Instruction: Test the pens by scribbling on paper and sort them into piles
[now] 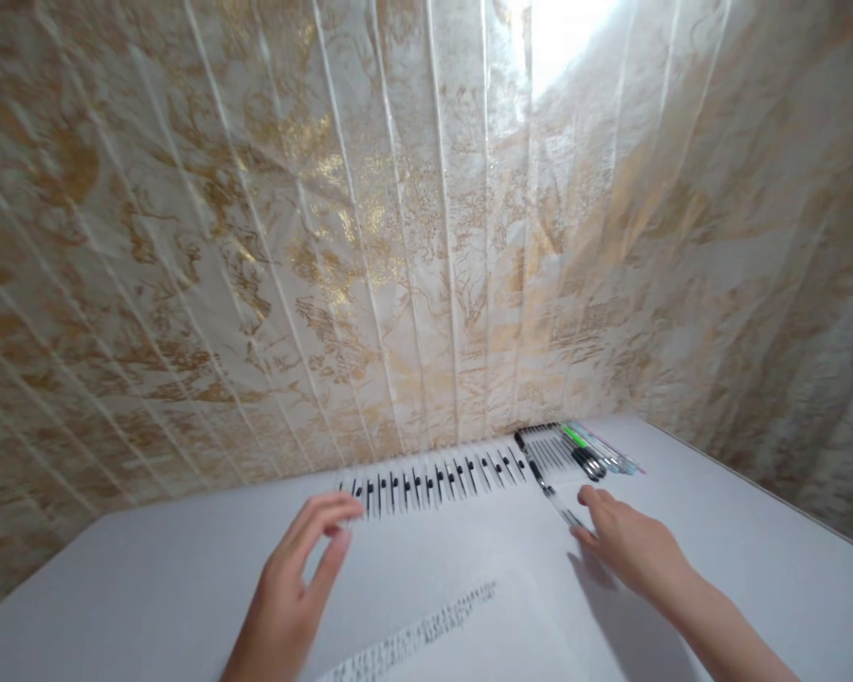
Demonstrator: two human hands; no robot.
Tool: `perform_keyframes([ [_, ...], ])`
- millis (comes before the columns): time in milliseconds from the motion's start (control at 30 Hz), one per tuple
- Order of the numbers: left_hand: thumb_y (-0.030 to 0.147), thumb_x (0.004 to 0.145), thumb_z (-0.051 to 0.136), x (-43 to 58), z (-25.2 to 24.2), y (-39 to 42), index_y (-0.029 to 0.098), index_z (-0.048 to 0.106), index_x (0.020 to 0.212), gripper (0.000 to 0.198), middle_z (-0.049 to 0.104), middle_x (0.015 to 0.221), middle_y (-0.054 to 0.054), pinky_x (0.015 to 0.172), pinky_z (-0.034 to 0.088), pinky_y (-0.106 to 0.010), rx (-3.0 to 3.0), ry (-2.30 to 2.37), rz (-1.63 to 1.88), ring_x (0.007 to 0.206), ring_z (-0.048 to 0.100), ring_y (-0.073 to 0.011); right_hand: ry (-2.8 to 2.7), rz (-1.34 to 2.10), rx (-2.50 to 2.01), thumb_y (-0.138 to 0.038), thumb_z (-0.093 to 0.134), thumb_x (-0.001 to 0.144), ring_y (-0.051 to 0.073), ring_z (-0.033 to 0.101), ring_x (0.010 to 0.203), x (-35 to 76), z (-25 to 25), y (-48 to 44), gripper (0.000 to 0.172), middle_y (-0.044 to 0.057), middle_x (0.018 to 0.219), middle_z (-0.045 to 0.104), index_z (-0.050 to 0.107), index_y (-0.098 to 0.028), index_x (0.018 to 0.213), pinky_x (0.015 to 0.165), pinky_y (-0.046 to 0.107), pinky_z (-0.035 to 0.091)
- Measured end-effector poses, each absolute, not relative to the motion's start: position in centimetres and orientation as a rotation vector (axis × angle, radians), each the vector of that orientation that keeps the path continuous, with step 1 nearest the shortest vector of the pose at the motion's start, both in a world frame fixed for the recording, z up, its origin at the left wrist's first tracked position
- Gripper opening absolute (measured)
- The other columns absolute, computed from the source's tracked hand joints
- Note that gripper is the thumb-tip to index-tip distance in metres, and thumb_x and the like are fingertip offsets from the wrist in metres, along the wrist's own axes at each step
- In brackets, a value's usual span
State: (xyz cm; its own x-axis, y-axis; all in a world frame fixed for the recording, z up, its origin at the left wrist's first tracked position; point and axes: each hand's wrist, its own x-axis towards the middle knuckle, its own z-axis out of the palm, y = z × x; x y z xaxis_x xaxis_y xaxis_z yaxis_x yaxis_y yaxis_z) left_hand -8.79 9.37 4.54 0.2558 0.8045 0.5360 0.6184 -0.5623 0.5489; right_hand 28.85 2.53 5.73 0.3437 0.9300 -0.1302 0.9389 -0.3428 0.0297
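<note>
My left hand (295, 578) hovers above the white table at the lower centre-left, thumb and fingers curved and apart, holding nothing. Just beyond its fingertips runs a long row of black and clear pen parts (426, 485). My right hand (629, 540) is over the table on the right, its thumb and fingers apart. Close to its fingertips lies the end of a clear pen-like piece (561, 507); whether they touch is not clear. Behind that hand, several pens lie side by side, among them a bright green one (574, 436) and darker ones (589, 463).
A sheet with dense printed text (426, 630) lies on the white table (185, 568) near its front. A shiny curtain-like cover with gold patterns (398, 237) rises along the back edge. The table's right edge runs diagonally down to the right.
</note>
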Motion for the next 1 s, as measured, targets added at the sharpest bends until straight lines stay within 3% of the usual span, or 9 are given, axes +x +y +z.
perform_keyframes([
  [133,0.025,0.092,0.040,-9.4,1.6,18.2,0.023,0.061,0.119,0.034,0.052,0.136,-0.009,0.107,0.037,-0.051,2.409,1.430,0.960,0.127,0.047,-0.0282,1.858,-0.118,2.495,-0.023,0.043,0.095,0.027,0.068,0.100,28.6,6.0,2.5,0.019,0.011,0.114,0.067,0.051,-0.019,0.111,0.065,0.031,0.043],
  [367,0.022,0.090,0.033,-10.6,-3.7,23.6,0.018,0.057,0.127,0.044,0.056,0.136,-0.013,0.106,0.037,-0.052,2.447,1.532,0.735,0.128,0.049,-0.0280,1.892,-0.162,2.482,-0.021,0.043,0.093,0.031,0.070,0.095,29.0,4.6,2.7,0.020,0.012,0.108,0.072,0.052,-0.019,0.110,0.062,0.032,0.041],
  [633,0.014,0.087,0.036,-12.8,-3.3,19.5,0.014,0.053,0.130,0.046,0.055,0.137,-0.015,0.110,0.035,-0.047,2.525,1.411,0.665,0.127,0.050,-0.0262,1.939,-0.227,2.475,-0.021,0.042,0.091,0.034,0.068,0.098,28.3,4.9,2.5,0.026,0.015,0.116,0.069,0.052,-0.019,0.114,0.067,0.036,0.044],
  [867,0.005,0.085,0.033,-13.6,-1.4,11.4,0.027,0.058,0.122,0.050,0.060,0.131,-0.005,0.107,0.040,-0.037,2.508,1.162,0.589,0.123,0.054,-0.0191,2.082,-0.283,2.383,-0.019,0.046,0.090,0.029,0.070,0.089,25.4,5.6,1.9,0.028,0.014,0.103,0.072,0.052,-0.016,0.117,0.069,0.033,0.045],
  [1000,0.004,0.087,0.033,-11.3,0.2,8.5,0.027,0.060,0.110,0.042,0.063,0.115,-0.005,0.098,0.045,-0.032,2.357,0.867,0.571,0.111,0.058,-0.0177,2.291,-0.350,2.236,-0.015,0.051,0.087,0.024,0.070,0.083,22.9,5.5,1.3,0.027,0.010,0.098,0.073,0.055,-0.018,0.114,0.067,0.030,0.045],
])
